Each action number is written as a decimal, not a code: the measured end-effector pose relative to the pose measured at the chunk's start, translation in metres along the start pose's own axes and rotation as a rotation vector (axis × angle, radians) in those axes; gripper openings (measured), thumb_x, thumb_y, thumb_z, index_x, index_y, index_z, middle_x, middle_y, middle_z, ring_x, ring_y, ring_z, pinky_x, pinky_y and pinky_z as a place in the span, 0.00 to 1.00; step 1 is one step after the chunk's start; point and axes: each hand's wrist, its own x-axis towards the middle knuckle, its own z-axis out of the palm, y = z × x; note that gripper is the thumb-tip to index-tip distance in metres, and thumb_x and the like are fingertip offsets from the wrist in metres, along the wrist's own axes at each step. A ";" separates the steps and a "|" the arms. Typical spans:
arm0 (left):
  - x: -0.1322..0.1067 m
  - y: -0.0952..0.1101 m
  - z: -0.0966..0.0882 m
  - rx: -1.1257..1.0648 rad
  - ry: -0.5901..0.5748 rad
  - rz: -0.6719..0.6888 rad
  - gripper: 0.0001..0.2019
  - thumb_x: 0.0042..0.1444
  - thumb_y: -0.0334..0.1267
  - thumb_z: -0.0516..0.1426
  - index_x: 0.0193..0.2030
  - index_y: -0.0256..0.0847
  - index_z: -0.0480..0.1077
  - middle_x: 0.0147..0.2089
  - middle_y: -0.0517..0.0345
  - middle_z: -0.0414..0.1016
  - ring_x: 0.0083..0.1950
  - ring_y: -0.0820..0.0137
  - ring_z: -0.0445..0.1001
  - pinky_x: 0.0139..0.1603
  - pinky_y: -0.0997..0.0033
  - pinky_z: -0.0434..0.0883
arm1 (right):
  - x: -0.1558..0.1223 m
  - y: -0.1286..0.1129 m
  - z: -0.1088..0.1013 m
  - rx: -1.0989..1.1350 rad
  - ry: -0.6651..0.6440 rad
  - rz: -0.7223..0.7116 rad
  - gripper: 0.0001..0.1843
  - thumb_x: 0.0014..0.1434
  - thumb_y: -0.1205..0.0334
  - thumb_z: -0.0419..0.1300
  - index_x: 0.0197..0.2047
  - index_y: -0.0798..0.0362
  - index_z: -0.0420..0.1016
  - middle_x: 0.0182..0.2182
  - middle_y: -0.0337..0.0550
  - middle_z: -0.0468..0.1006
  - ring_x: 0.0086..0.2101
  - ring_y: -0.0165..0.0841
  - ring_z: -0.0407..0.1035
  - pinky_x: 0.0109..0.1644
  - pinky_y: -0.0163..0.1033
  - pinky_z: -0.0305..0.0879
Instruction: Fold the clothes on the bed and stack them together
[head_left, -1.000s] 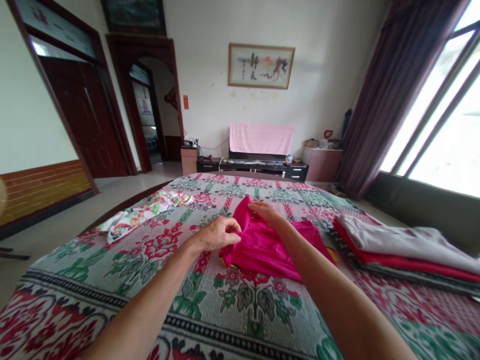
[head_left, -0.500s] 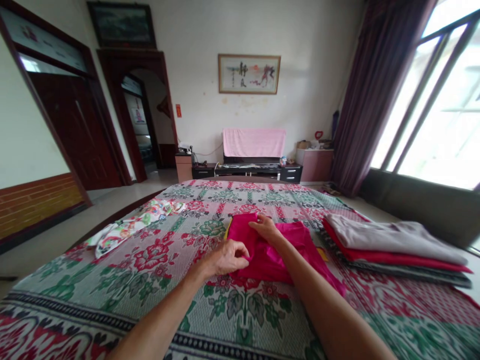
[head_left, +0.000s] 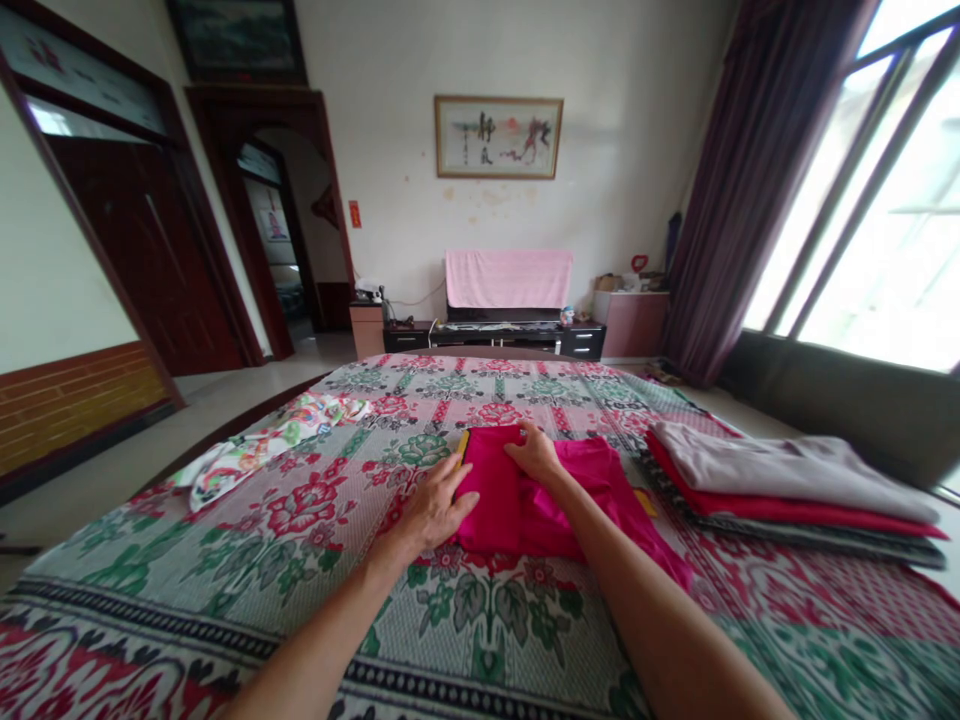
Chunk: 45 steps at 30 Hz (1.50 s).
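Note:
A bright pink garment [head_left: 517, 500] lies folded on the flowered bedspread [head_left: 300, 560], a yellow edge showing at its far left corner. My left hand [head_left: 433, 508] rests flat on the garment's left side, fingers stretched out. My right hand [head_left: 534, 452] presses flat on its far edge, fingers apart. Neither hand grips the cloth.
A stack of folded clothes [head_left: 780, 480], grey on red, lies at the right of the bed. A crumpled multicoloured cloth [head_left: 262, 448] lies at the left edge. Beyond the bed stand a dark low cabinet [head_left: 495, 338] with a pink towel, a doorway at left and a window at right.
My left hand has let go of its pinch on the pink cloth and now lies flat. The lifted fold has been laid down, so the garment sits flatter. My right hand stays at the far edge.

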 end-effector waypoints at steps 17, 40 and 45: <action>-0.001 0.005 0.004 0.102 0.006 -0.039 0.25 0.57 0.48 0.55 0.59 0.40 0.68 0.66 0.44 0.62 0.65 0.57 0.63 0.63 0.60 0.62 | -0.012 0.004 -0.003 -0.428 0.023 -0.159 0.28 0.55 0.68 0.54 0.60 0.54 0.64 0.55 0.54 0.69 0.50 0.40 0.68 0.47 0.37 0.63; 0.016 0.000 -0.014 0.118 0.055 -0.387 0.08 0.56 0.40 0.53 0.34 0.41 0.71 0.33 0.56 0.77 0.36 0.68 0.73 0.36 0.72 0.59 | -0.002 0.005 0.000 -0.507 -0.082 -0.111 0.15 0.58 0.64 0.52 0.44 0.52 0.76 0.46 0.52 0.78 0.47 0.42 0.71 0.48 0.44 0.62; 0.017 -0.024 -0.039 0.210 0.088 -0.425 0.08 0.57 0.39 0.53 0.36 0.41 0.72 0.34 0.54 0.77 0.39 0.66 0.73 0.38 0.71 0.60 | 0.004 -0.025 0.013 -0.498 -0.115 -0.149 0.14 0.57 0.66 0.52 0.44 0.53 0.76 0.46 0.52 0.78 0.47 0.42 0.71 0.49 0.44 0.62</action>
